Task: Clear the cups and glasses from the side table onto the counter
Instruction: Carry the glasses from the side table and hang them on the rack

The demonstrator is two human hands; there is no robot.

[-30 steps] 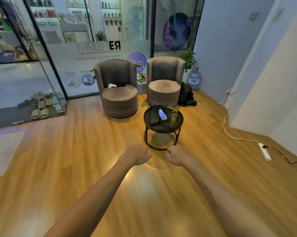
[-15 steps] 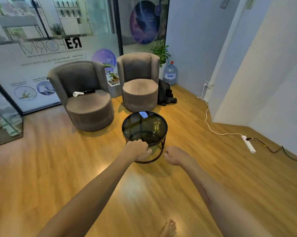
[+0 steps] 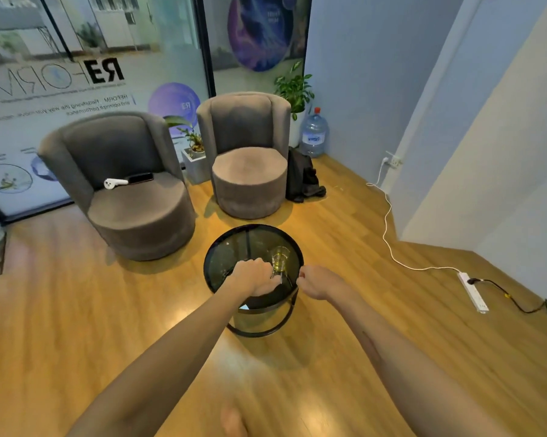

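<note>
Standing over the round dark-glass side table point(image 3: 221, 257), the person reaches both bare arms forward and down, seen from the head camera. On the right part of that surface sits a clear glass point(image 3: 279, 259) with a yellowish tint at its bottom, upright. The left hand point(image 3: 256, 276) hangs over the near half of the surface with its fingers curled downward; its fingertips lie just beside the base of the glass, and I cannot tell whether the grip touches it or holds anything. The right hand point(image 3: 317, 281) is at the near right rim of the surface, fingers curled in; its grip looks narrow and I see nothing in it.

Behind the table stand two grey round armchairs; the left armchair point(image 3: 130, 184) carries a white controller point(image 3: 114, 183) and a dark phone point(image 3: 140, 177) on its seat. A water jug point(image 3: 313, 134) stands in the corner, near a dark bag point(image 3: 302, 176) on the wooden floor. A white power strip point(image 3: 474, 291) lies at the right.
</note>
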